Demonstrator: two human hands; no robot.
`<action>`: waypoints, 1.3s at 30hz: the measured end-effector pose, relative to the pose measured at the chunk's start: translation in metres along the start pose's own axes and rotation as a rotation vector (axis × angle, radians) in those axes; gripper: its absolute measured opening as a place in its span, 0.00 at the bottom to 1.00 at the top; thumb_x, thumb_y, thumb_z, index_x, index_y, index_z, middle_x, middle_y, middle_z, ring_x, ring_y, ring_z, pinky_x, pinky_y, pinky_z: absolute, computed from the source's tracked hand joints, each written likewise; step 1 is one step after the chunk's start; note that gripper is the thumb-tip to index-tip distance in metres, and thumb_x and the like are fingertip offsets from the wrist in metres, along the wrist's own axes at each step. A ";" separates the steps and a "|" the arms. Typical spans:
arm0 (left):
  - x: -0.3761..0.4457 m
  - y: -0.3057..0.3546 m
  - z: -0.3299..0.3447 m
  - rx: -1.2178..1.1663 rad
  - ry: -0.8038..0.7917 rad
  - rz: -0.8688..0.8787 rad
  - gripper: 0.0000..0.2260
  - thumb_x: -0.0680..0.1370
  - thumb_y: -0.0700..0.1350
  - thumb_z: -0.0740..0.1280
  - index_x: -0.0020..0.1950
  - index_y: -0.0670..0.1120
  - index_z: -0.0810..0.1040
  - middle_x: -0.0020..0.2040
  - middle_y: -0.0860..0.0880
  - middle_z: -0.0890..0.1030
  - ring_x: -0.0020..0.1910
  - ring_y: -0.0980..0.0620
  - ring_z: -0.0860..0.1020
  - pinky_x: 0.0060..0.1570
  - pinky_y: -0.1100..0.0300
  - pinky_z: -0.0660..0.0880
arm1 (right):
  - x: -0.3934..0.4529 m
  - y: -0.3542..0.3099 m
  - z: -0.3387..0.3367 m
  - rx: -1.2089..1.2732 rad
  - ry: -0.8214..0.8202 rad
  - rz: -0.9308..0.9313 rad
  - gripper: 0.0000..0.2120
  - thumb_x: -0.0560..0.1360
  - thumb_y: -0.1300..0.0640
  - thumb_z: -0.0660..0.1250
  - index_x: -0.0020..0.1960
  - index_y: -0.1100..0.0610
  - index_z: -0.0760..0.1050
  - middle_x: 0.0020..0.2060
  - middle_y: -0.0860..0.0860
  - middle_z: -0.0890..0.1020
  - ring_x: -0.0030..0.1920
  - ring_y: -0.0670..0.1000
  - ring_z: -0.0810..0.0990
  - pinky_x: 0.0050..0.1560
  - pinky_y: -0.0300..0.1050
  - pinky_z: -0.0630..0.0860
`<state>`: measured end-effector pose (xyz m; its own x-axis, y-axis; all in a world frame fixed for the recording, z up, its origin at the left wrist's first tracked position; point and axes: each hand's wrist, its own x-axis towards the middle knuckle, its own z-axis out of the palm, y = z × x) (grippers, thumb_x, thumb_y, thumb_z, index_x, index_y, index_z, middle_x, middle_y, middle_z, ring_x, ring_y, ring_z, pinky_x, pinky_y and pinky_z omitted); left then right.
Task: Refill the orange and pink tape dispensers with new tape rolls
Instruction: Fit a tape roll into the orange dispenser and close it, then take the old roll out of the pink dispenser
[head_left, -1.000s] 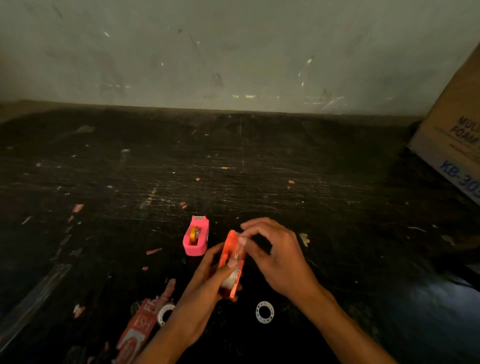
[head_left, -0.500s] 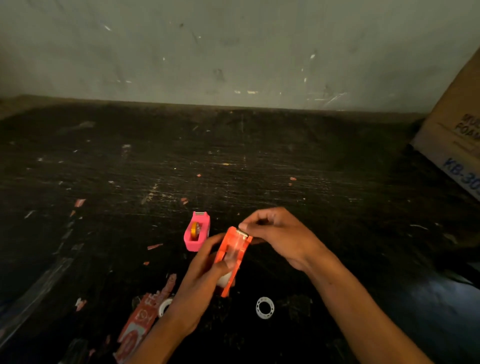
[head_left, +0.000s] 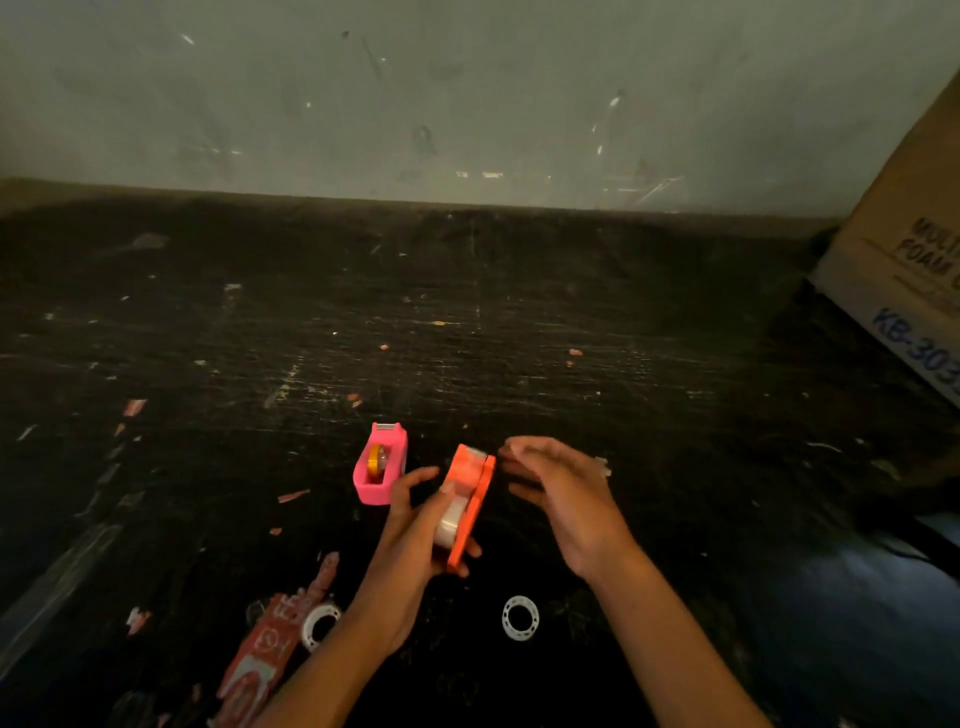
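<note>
Near the table's (head_left: 467, 312) front edge, the left hand (head_left: 415, 540) grips the orange dispenser (head_left: 467, 499), roll seemingly seated, while the right hand (head_left: 561, 493), pinching its tip a moment ago, now hangs open beside it.

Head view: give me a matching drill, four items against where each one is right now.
Items:
1. orange dispenser
2. pink dispenser
3. white ring
4. cardboard box

Places:
A. far right, against the wall
B. flat on the table, below the right hand
C. held in the left hand
D. standing on the table, left of the hands

Pairs: 1-C, 2-D, 3-B, 4-A
</note>
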<state>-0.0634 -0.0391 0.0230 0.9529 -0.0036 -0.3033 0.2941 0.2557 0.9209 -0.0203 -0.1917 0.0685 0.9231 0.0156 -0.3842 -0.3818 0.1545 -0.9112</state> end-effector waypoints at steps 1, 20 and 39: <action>0.005 -0.004 0.001 -0.010 0.025 -0.009 0.17 0.65 0.61 0.68 0.53 0.62 0.73 0.45 0.43 0.83 0.34 0.46 0.82 0.28 0.57 0.76 | -0.002 0.009 -0.001 -0.020 0.043 -0.007 0.07 0.76 0.59 0.65 0.44 0.53 0.82 0.50 0.54 0.84 0.54 0.50 0.81 0.57 0.49 0.77; 0.125 -0.009 0.017 0.269 0.147 -0.193 0.22 0.79 0.59 0.54 0.58 0.47 0.80 0.55 0.44 0.82 0.53 0.49 0.79 0.43 0.59 0.71 | 0.086 0.039 0.020 -0.208 -0.015 -0.057 0.12 0.76 0.65 0.63 0.55 0.55 0.80 0.54 0.60 0.83 0.46 0.52 0.83 0.47 0.45 0.80; 0.080 0.000 -0.086 0.792 0.334 0.177 0.25 0.65 0.41 0.76 0.60 0.44 0.76 0.58 0.45 0.79 0.59 0.46 0.76 0.62 0.44 0.72 | 0.109 0.047 0.061 -0.591 -0.009 -0.408 0.10 0.72 0.67 0.67 0.50 0.57 0.81 0.46 0.51 0.84 0.43 0.41 0.79 0.44 0.23 0.72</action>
<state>0.0064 0.0441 -0.0224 0.9543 0.2877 -0.0812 0.2271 -0.5210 0.8228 0.0650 -0.1223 -0.0074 0.9968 0.0794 0.0034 0.0358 -0.4108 -0.9110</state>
